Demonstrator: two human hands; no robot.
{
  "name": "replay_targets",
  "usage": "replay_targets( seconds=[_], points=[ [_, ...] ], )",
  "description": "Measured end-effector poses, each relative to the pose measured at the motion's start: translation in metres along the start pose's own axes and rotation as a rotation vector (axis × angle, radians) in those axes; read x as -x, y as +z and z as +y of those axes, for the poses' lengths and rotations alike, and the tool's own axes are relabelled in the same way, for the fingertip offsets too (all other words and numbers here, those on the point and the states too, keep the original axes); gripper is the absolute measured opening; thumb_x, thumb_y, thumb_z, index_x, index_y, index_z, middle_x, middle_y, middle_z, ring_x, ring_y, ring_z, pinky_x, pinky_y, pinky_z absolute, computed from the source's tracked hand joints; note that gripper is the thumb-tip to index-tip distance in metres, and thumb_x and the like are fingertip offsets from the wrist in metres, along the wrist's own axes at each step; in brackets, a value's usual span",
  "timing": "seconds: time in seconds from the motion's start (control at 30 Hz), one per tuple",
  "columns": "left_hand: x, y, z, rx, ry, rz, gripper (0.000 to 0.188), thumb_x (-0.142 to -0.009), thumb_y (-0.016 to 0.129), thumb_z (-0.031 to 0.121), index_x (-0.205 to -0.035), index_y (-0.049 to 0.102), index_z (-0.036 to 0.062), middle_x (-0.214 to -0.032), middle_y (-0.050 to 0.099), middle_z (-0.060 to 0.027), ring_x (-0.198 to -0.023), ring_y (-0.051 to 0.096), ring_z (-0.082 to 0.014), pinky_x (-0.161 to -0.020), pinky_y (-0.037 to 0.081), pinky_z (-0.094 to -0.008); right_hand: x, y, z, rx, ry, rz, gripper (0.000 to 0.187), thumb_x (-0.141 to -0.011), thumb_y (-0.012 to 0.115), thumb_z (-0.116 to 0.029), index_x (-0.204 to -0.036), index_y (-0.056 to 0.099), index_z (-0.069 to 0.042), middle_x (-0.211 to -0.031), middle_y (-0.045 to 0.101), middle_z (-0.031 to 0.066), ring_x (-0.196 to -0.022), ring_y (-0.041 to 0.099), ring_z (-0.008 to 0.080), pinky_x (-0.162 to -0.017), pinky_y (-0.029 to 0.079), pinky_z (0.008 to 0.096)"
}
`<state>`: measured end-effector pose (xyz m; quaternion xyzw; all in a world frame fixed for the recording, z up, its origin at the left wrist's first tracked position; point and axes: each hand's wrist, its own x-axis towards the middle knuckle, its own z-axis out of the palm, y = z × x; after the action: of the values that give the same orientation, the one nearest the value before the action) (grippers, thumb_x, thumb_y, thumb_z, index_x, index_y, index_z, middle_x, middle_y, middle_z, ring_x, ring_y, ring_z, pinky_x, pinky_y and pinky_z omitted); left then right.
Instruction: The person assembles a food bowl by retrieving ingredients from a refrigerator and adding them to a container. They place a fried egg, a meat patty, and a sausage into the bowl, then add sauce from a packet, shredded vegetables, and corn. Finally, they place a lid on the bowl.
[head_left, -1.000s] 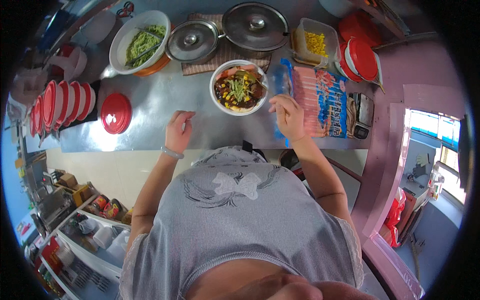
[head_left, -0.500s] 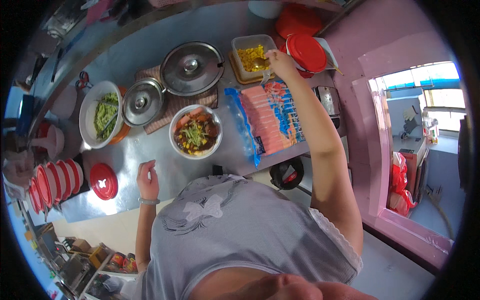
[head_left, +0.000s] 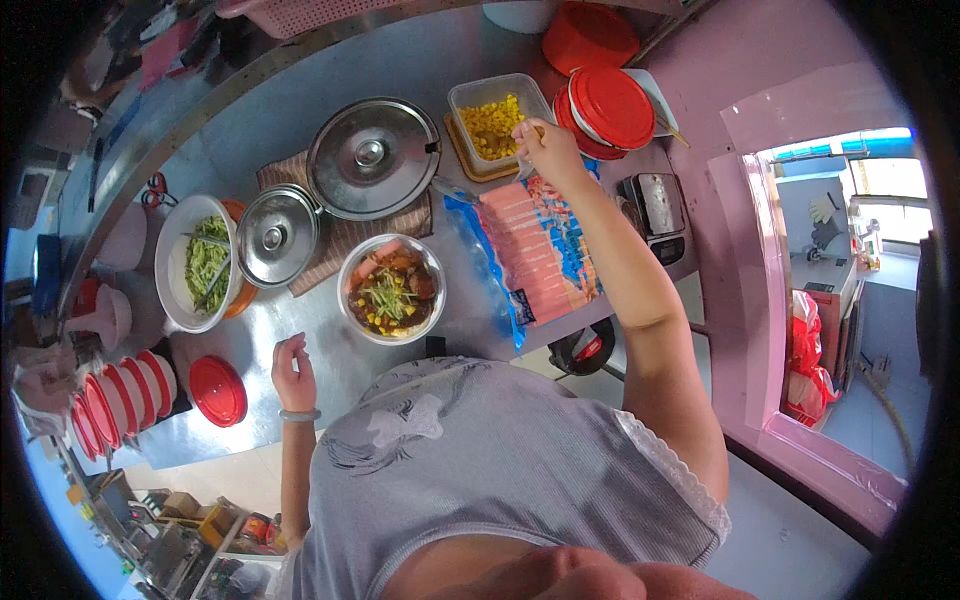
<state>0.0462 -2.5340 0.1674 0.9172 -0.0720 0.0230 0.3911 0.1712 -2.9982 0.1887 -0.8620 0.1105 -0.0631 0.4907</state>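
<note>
My right hand (head_left: 550,155) is closed in a pinch at the near right corner of a clear plastic tub of yellow corn kernels (head_left: 490,122). It grips a metal spoon, mostly hidden; a blurred, shiny spoon-like shape (head_left: 455,190) shows outside the tub. My left hand (head_left: 293,372) hovers above the counter edge, fingers loosely curled and apart, holding nothing. Between the hands stands a white bowl (head_left: 345,302) of dark, saucy food topped with shredded green vegetable, corn and pink pieces. Right of it lies a blue-edged plastic pack of pink sausages (head_left: 525,250).
Two metal-lidded pots (head_left: 370,155) rest on a striped cloth (head_left: 420,218). A white bowl of shredded greens (head_left: 172,270) stands left. A red lid (head_left: 218,391) lies near stacked red-and-white containers (head_left: 125,400). More red lids (head_left: 612,105) sit by the pink wall (head_left: 740,60).
My right hand has drawn slightly nearer and left, and the spoon has left the corn. My left hand stays over the counter edge. The view has shifted a little.
</note>
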Motion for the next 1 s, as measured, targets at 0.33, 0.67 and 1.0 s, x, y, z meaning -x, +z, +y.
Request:
replay_targets(
  seconds=[0.33,0.67,1.0],
  points=[
    [0.004,-0.006,0.005,0.025,-0.062,0.011,0.023,-0.074,0.044,-0.007,-0.093,0.055,0.0002,-0.081,0.054,-0.0105,-0.073,0.054,-0.0201,-0.066,0.044,-0.0285,-0.015,-0.005,0.033,-0.499,0.321,-0.012,0.03,-0.091,0.038,-0.024,-0.092,0.052,0.002,-0.078,0.061,0.0151,-0.062,0.062,0.0193,-0.054,0.05,0.0256],
    [0.016,-0.014,0.002,-0.023,-0.001,-0.007,0.023,-0.079,0.043,-0.006,-0.098,0.054,0.0004,-0.086,0.053,-0.0089,-0.077,0.054,-0.0172,-0.066,0.045,-0.0254,0.005,-0.01,0.044,-0.805,0.325,0.213,0.026,-0.091,0.037,-0.024,-0.09,0.048,0.0,-0.077,0.059,0.0147,-0.066,0.061,0.0204,-0.057,0.05,0.0284],
    [0.041,-0.022,0.011,-0.042,0.025,0.01,0.024,-0.077,0.044,-0.007,-0.096,0.055,0.0003,-0.087,0.055,-0.0102,-0.08,0.055,-0.0188,-0.071,0.044,-0.0266,0.068,-0.031,-0.012,-1.082,0.139,0.185,0.023,-0.09,0.041,-0.023,-0.088,0.049,-0.001,-0.078,0.06,0.0168,-0.069,0.059,0.0223,-0.057,0.049,0.0323]
  ],
)
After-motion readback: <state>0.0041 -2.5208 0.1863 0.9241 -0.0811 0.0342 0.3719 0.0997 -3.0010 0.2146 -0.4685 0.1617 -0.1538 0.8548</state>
